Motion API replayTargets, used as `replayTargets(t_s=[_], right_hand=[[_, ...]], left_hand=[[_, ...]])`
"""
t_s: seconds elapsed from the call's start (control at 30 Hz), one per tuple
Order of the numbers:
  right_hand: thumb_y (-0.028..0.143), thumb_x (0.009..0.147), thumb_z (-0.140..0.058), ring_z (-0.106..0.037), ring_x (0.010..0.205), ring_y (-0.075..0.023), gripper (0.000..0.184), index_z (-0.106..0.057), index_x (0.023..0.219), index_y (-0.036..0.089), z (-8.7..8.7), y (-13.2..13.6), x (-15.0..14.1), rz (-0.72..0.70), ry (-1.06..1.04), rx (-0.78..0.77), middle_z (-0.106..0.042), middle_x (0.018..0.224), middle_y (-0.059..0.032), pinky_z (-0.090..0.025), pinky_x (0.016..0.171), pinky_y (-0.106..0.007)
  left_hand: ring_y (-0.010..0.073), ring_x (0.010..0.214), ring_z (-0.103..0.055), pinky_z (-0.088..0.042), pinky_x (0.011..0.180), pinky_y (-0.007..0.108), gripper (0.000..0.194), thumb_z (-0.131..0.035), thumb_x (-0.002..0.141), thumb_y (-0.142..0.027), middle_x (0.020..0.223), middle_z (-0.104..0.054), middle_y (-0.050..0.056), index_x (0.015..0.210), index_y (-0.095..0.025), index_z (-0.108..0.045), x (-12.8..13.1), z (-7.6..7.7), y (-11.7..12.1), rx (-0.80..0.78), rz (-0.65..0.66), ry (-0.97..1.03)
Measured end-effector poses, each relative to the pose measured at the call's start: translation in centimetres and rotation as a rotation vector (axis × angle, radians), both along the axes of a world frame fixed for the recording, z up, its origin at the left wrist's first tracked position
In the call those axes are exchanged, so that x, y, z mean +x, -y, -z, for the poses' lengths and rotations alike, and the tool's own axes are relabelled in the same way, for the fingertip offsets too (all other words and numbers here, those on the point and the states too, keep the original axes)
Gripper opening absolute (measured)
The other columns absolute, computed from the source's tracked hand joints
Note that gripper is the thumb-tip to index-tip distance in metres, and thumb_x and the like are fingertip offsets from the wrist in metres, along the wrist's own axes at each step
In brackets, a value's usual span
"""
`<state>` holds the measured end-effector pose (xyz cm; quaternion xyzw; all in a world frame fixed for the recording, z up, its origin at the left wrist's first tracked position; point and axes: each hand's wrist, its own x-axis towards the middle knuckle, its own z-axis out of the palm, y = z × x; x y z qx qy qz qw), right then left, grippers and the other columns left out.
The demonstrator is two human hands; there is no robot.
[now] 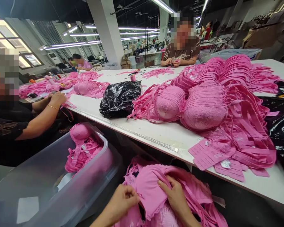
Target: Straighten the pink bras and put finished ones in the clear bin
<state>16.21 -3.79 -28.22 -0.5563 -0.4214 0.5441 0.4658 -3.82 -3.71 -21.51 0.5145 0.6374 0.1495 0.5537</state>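
A pink bra [149, 186] lies across my lap below the table edge, one smooth cup facing up and its border trimmed with lace. My right hand [176, 194] grips the cup's right side, thumb on top and fingers behind the fabric. At the cup's left edge, my left hand [123, 199] is closed in a pinch against the bra. Whatever is between those fingertips is too small to make out. More pink bras and straps [198, 195] bunch up under and beside this one, partly hidden by my right hand.
A large stack of pink bras [204, 107] covers the white table's [170, 132] right side, beside a black plastic bag [120, 99]. A measuring tape [137, 134] runs along the edge. Left stands a clear bin [85, 189] holding bras. Co-workers sit left and across.
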Motion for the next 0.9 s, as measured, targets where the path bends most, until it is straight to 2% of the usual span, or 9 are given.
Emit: replayTargets(t_s=[0.07,0.13,0.23,0.33,0.43,0.53,0.67,0.8,0.9], right_hand=[[0.041,0.073,-0.062,-0.060,0.084,-0.0293,0.033,-0.069,0.088,0.012,-0.3,-0.1,0.1,-0.049,0.034,0.008,-0.070,0.087,-0.0097,-0.046,0.077,-0.037],[0.039,0.074,-0.062,-0.061,0.082,-0.0290,0.031,-0.070,0.088,0.012,-0.7,-0.2,0.1,-0.119,0.025,0.014,-0.070,0.086,-0.0091,-0.046,0.074,-0.037],[0.036,0.074,-0.062,-0.061,0.081,-0.0288,0.028,-0.071,0.088,0.013,-1.2,-0.3,0.0,-0.198,-0.040,0.007,-0.071,0.085,-0.0079,-0.047,0.071,-0.036],[0.035,0.074,-0.062,-0.062,0.085,-0.0277,0.030,-0.070,0.095,0.015,-1.1,-0.2,0.2,-0.170,-0.174,0.011,-0.070,0.090,-0.0071,-0.047,0.078,-0.037],[0.037,0.073,-0.064,-0.061,0.087,-0.0275,0.035,-0.069,0.098,0.014,-0.6,-0.2,0.3,-0.044,-0.251,-0.018,-0.070,0.093,-0.0082,-0.047,0.080,-0.037],[0.038,0.070,-0.066,-0.061,0.085,-0.0282,0.032,-0.070,0.090,0.013,-0.5,-0.2,0.2,0.064,-0.148,-0.045,-0.071,0.087,-0.0093,-0.047,0.075,-0.036],[0.036,0.069,-0.064,-0.061,0.081,-0.0267,0.028,-0.070,0.084,0.013,-0.9,-0.2,0.1,0.076,-0.009,-0.013,-0.070,0.084,-0.0082,-0.046,0.075,-0.034],[0.035,0.070,-0.062,-0.057,0.067,-0.0226,0.021,-0.065,0.069,0.014,-1.1,-0.1,-0.1,0.037,0.108,0.003,-0.066,0.068,-0.0044,-0.044,0.062,-0.030],[0.033,0.070,-0.059,-0.056,0.064,-0.0211,0.019,-0.064,0.067,0.014,-1.3,-0.1,-0.1,0.032,0.167,0.017,-0.064,0.065,-0.0036,-0.043,0.059,-0.029]], left_hand=[[0.0138,0.056,-0.051,-0.043,0.056,0.025,0.020,-0.057,0.072,-0.032,0.060,-0.058,0.001,0.064,-0.015,-0.063,-0.4,-1.7,-2.1,0.311,0.152,-0.127],[0.0203,0.082,-0.057,-0.045,0.077,0.031,0.022,-0.057,0.074,-0.032,0.087,-0.067,0.006,0.085,-0.017,-0.069,-0.1,-2.4,-4.4,0.507,0.253,-0.179],[0.0219,0.088,-0.058,-0.045,0.079,0.031,0.036,-0.061,0.072,-0.036,0.098,-0.067,0.007,0.103,-0.017,-0.066,1.4,-1.3,-7.5,0.352,0.405,-0.051],[0.0161,0.069,-0.056,-0.043,0.063,0.025,0.031,-0.057,0.075,-0.040,0.075,-0.066,0.003,0.083,-0.013,-0.069,3.5,0.4,-8.6,0.170,0.415,0.124],[0.0146,0.068,-0.053,-0.041,0.063,0.024,0.028,-0.057,0.076,-0.037,0.071,-0.064,0.002,0.074,-0.012,-0.068,4.9,1.2,-7.6,0.264,0.253,0.182],[0.0155,0.073,-0.053,-0.040,0.068,0.024,0.026,-0.054,0.079,-0.035,0.075,-0.064,0.002,0.078,-0.012,-0.067,5.1,0.9,-6.1,0.321,0.183,0.203],[0.0105,0.059,-0.040,-0.031,0.054,0.021,0.031,-0.051,0.080,-0.039,0.062,-0.050,-0.003,0.067,-0.012,-0.060,4.1,0.4,-5.7,0.233,0.290,0.176],[0.0084,0.056,-0.030,-0.023,0.050,0.021,0.027,-0.057,0.074,-0.035,0.058,-0.035,-0.006,0.058,-0.015,-0.050,3.6,0.7,-6.3,0.194,0.435,0.138],[0.0081,0.056,-0.030,-0.022,0.049,0.021,0.024,-0.057,0.071,-0.031,0.057,-0.033,-0.006,0.057,-0.015,-0.046,4.3,1.5,-6.4,0.196,0.380,0.119]])
